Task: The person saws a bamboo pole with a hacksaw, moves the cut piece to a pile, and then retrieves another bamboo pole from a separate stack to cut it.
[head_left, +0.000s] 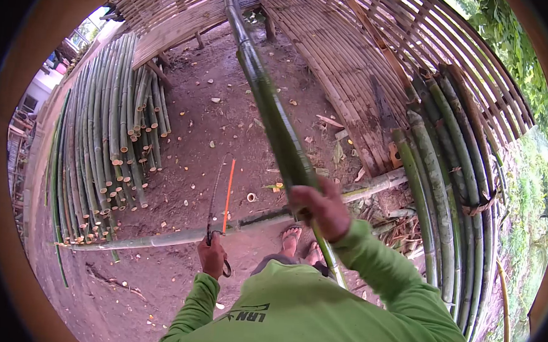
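Observation:
My right hand point(323, 210) is wrapped round a long green bamboo pole point(271, 111), which slants from the far top of the view down past my right side. In my left hand point(212, 255) is a hacksaw point(228, 196) with an orange blade and a thin dark frame, held upright with its blade pointing away from me. Part of its dark looped handle shows below my fist. Another bamboo pole point(163, 239) lies crosswise in front of my feet. The slanting pole passes over this crosswise one, and the saw overlaps it in this view.
A large stack of cut bamboo poles point(100, 135) lies at left. At right, a bundle of thicker bamboo point(455, 182) leans by a slatted bamboo platform point(331, 55). A short cut bamboo ring point(251, 197) and leaves lie on the dirt; split scraps point(402, 232) are piled right of my feet.

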Demonstrator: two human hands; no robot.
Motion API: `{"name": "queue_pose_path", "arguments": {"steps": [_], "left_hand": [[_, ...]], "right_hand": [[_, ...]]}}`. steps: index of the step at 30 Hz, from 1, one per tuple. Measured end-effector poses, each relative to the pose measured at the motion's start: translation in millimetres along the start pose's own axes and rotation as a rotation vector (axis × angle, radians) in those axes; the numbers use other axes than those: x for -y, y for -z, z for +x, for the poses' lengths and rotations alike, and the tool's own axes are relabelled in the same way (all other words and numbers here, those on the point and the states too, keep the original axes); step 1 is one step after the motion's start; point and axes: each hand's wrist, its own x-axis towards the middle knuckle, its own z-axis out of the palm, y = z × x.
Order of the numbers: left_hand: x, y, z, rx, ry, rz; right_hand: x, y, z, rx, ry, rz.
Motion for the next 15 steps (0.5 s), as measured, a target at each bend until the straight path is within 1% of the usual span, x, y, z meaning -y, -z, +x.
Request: {"name": "queue_pose_path", "arguments": {"steps": [2, 3, 4, 6, 7, 9, 10, 11, 12, 13, 14, 15], "left_hand": [[1, 6, -13, -0.037, -0.019, 0.02], [3, 9, -23, -0.057, -0.025, 0.032], [3, 14, -32, -0.07, -0.01, 0.048], [3, 21, -47, -0.095, 0.011, 0.069], [8, 27, -51, -0.147, -0.006, 0.2], [19, 44, -63, -0.156, -0.005, 0.22], [25, 47, -67, -0.156, -0.001, 0.225], [27, 47, -75, -0.167, 0.005, 0.261], [32, 49, -79, -0.174, 0.028, 0.271], [38, 50, -81, -0.175, 0.052, 0.28], [45, 49, -81, -0.175, 0.073, 0.282], [48, 49, -80, -0.182, 0.134, 0.25]], "right_hand": [[-23, -45, 0, 0.06, 0.019, 0.021], [-55, -62, 9, 0.1, 0.022, -0.011], [-95, -70, 20, 0.14, 0.024, -0.042], [-150, -76, 28, 0.115, 0.051, -0.217], [-173, -78, 34, 0.104, 0.067, -0.303], [-215, -42, 44, 0.05, -0.001, -0.579], [-239, -17, 51, 0.04, -0.115, -0.646], [-231, 3, 50, 0.016, -0.221, -0.774], [-241, 21, 53, -0.017, -0.259, -0.868], [-235, 30, 54, -0.001, -0.362, -0.911], [-230, 38, 48, 0.018, -0.322, -0.964], [-224, 45, 41, 0.042, -0.277, -1.019]]}}
